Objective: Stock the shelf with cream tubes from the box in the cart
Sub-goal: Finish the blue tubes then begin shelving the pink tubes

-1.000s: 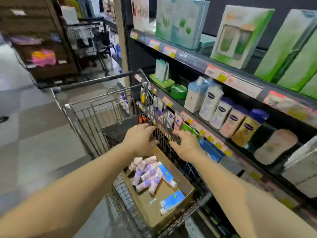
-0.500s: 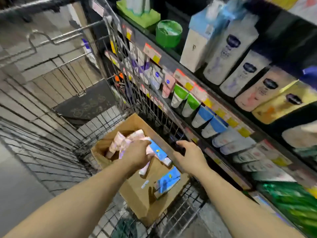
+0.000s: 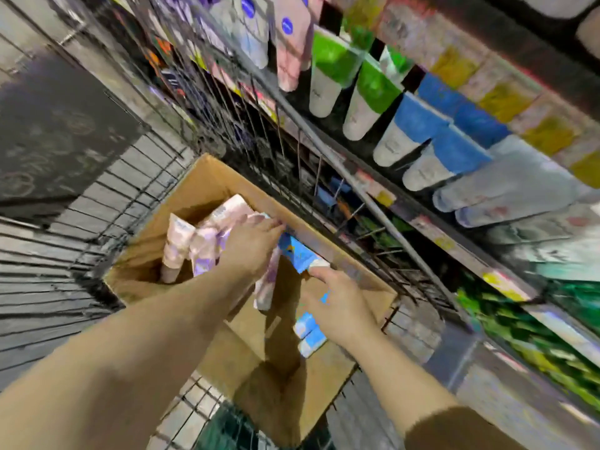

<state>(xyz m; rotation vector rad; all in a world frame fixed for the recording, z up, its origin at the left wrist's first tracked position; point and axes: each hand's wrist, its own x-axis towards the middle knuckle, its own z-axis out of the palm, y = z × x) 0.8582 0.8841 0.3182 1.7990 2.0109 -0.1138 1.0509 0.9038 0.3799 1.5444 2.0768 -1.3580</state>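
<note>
An open cardboard box (image 3: pixel 328 378) sits in the wire cart (image 3: pixel 107 190). At its far end lies a pile of pink and purple cream tubes (image 3: pixel 191 241); blue and white tubes (image 3: pixel 300 253) lie along its right side. My left hand (image 3: pixel 251 250) rests on the pink pile, fingers stretched toward the box's right wall. My right hand (image 3: pixel 337 303) is inside the box with fingers spread over another blue tube (image 3: pixel 308 334), its fingertips at the first blue tube's white cap. Neither hand plainly grips a tube.
The shelf (image 3: pixel 422 222) with yellow price tags runs along the cart's right side. It holds rows of green-topped tubes (image 3: pixel 331 76) and blue-topped tubes (image 3: pixel 415 131). A dark panel (image 3: pixel 55 131) lies in the cart's far end. The view is blurred.
The view has dropped from the shelf to the box. Both hands left the cart's rim and went down into the box, the left onto the pink tubes, the right to the blue ones.
</note>
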